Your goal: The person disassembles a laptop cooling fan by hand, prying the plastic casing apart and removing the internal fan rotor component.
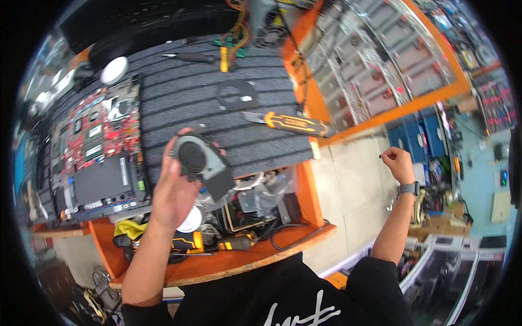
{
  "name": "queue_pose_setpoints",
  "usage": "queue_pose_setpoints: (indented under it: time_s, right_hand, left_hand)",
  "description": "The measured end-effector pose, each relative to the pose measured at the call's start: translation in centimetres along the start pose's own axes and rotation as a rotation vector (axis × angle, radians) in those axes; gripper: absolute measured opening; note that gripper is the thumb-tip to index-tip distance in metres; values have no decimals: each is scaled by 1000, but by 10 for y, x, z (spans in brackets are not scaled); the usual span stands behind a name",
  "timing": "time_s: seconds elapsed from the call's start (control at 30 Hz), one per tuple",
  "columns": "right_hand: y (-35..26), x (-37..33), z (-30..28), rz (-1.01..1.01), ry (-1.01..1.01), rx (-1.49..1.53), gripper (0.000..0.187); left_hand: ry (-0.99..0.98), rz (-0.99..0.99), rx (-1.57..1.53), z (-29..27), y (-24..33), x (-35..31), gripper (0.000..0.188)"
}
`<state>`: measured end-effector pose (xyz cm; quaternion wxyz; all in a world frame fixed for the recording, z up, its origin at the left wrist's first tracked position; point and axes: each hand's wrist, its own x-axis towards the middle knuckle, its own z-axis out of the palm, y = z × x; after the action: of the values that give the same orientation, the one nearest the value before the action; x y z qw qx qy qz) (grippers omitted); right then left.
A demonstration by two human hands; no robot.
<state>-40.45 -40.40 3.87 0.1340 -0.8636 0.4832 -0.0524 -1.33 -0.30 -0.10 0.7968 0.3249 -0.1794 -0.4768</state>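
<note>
– Where's the fan [207, 166]?
– Left of centre in my frame; the left hand [178, 190] grips it, fingers spread around its edges.
– And the right hand [399, 165]?
– Right side, fingers curled nearly closed; I can't tell whether they hold anything.

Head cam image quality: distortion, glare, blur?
Head view: fisheye bows the open drawer's front edge and the corners go black; pale glints streak the clear plastic drawers; the white disc looks washed out; the picture's left rim is smeared; the fan unit in the left hand is slightly soft, its outline readable.
</note>
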Motion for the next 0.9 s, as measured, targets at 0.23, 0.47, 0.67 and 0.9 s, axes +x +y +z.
queue_pose_setpoints:
  time_s: [0.23,0.47,0.67,0.9]
  right_hand:
    - [167,-46,-32,363,-186,-481,31]
    - [17,-40,-37,-39,153,-20,28]
    - [-205,-26,-10,-612,264,228,18]
    - [-340,-38,63,-1082,92,453,25]
  left_hand:
    - [-54,9,-56,-10,-5,3,57]
    - [-12,11,-31,-4,-3,3,60]
    - [-42,-44,75,0,8,4,64]
    - [-67,-75,-25,-3,13,4,62]
